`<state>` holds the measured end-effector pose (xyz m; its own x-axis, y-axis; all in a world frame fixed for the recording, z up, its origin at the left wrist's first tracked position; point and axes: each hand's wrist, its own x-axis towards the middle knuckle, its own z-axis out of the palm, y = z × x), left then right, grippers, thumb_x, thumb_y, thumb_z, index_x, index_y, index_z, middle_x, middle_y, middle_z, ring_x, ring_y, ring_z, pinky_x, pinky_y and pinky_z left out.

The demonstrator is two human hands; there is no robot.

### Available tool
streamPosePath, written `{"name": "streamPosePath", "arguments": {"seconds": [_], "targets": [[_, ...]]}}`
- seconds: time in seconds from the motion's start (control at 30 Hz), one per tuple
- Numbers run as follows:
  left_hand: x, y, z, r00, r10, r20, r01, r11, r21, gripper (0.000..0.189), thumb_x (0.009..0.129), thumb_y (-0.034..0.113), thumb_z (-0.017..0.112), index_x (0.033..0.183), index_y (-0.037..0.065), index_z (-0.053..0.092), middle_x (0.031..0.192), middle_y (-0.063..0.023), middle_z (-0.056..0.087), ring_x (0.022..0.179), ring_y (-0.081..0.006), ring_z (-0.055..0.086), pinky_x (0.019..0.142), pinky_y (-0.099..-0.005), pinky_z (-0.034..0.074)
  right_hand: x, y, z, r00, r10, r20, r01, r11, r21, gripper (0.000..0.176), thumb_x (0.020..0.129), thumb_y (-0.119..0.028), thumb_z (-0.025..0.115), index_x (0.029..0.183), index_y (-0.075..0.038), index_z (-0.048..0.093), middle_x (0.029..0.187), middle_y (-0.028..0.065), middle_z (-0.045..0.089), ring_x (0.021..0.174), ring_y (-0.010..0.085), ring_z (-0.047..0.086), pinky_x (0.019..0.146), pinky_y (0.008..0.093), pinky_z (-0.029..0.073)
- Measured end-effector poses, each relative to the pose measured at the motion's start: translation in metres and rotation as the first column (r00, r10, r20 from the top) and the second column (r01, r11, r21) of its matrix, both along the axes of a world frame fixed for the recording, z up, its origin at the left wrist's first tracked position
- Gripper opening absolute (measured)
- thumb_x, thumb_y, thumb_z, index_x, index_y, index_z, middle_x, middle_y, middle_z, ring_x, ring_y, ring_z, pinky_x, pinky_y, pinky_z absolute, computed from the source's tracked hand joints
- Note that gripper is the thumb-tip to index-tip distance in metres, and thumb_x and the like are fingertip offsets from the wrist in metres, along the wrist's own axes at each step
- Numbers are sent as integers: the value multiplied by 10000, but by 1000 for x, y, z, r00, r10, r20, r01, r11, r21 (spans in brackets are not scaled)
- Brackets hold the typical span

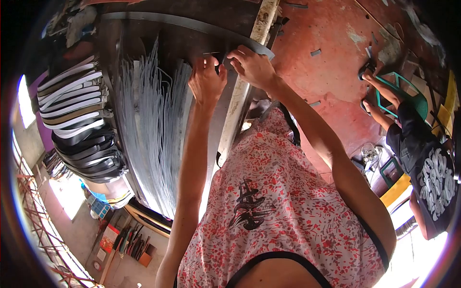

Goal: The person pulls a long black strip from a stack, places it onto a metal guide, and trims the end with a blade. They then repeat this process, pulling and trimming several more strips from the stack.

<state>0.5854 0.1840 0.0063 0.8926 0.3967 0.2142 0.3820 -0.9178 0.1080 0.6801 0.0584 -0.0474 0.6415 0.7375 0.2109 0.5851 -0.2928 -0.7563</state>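
My left hand (207,81) is closed, its fingers curled over the dark work table, with a thin, light sliver (211,53) at its fingertips. Close beside it, my right hand (252,67) is closed too, thumb and forefinger pressed together near the table's wooden edge (259,24). What the fingers grip I cannot tell. A long, dark, curved strip (177,20) runs along the far side of the table, its end beside my right hand. Left of my left hand lies a large bundle of thin grey strips (153,105).
Stacked white, brown and black bands (72,103) sit at the left. Tools (134,245) hang on the wall below them. On the right, a person in a dark shirt (434,180) sits by a green plastic seat (420,103). Scraps (315,52) litter the red floor (326,120).
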Motion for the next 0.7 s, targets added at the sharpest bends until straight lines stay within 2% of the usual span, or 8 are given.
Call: {"name": "streamPosePath", "arguments": {"seconds": [0.1, 0.23, 0.3, 0.43, 0.5, 0.63, 0.7], "targets": [[0, 0, -1, 999, 25, -25, -26, 1000, -5, 190, 726, 193, 740, 829, 115, 600, 841, -68, 586, 756, -261, 640, 575, -405, 529, -2, 2, -3, 999, -31, 18, 31, 1000, -6, 154, 884, -200, 627, 1035, -171, 642, 922, 7, 605, 675, 228, 659, 516, 382, 549], [-2, 3, -7, 999, 26, -21, -26, 1000, -10, 191, 719, 186, 745, 829, 114, 607, 839, -78, 586, 763, -264, 638, 584, -401, 530, -2, 2, 0, 1000, -28, 11, 28, 999, -25, 154, 885, -204, 627, 1035, -175, 645, 928, 9, 604, 688, 225, 661, 523, 384, 550], [-3, 6, -11, 999, 23, -22, -24, 999, -33, 199, 743, 212, 725, 874, 117, 610, 871, -92, 590, 759, -309, 645, 597, -439, 511, -1, 3, -1, 1000, -19, 16, 19, 1000, -21, 155, 884, -205, 626, 1036, -178, 645, 930, 10, 604, 694, 225, 660, 524, 384, 549], [-5, 8, -10, 1000, 2, 9, -2, 999, -46, 201, 741, 207, 726, 880, 121, 609, 872, -90, 590, 754, -307, 643, 595, -436, 510, -5, 5, -1, 1000, -19, 14, 19, 1000, -10, 151, 881, -202, 628, 1029, -177, 647, 926, 11, 601, 691, 226, 658, 524, 383, 548], [-4, 9, -10, 1000, 6, -16, -7, 999, -37, 202, 739, 195, 729, 882, 123, 607, 874, -86, 591, 752, -307, 642, 595, -433, 511, -5, 5, 2, 1000, 11, -27, -12, 999, -40, 159, 880, -197, 631, 1026, -134, 630, 944, 65, 596, 725, 290, 673, 559, 414, 561], [-4, 8, -10, 1000, 6, 6, -5, 999, -39, 206, 737, 187, 734, 885, 120, 608, 884, -85, 595, 757, -307, 643, 593, -432, 512, -5, 5, 0, 999, 17, -27, -18, 999, -37, 164, 881, -199, 628, 1032, -134, 630, 948, 68, 597, 723, 293, 674, 559, 419, 562], [-2, 8, -8, 999, -21, 26, 21, 1000, -13, 197, 726, 171, 744, 866, 99, 627, 854, -84, 602, 770, -274, 651, 607, -395, 538, -5, 6, -1, 999, 19, -27, -20, 999, -27, 172, 883, -202, 626, 1041, -135, 630, 949, 68, 596, 725, 292, 674, 561, 422, 565]]}}
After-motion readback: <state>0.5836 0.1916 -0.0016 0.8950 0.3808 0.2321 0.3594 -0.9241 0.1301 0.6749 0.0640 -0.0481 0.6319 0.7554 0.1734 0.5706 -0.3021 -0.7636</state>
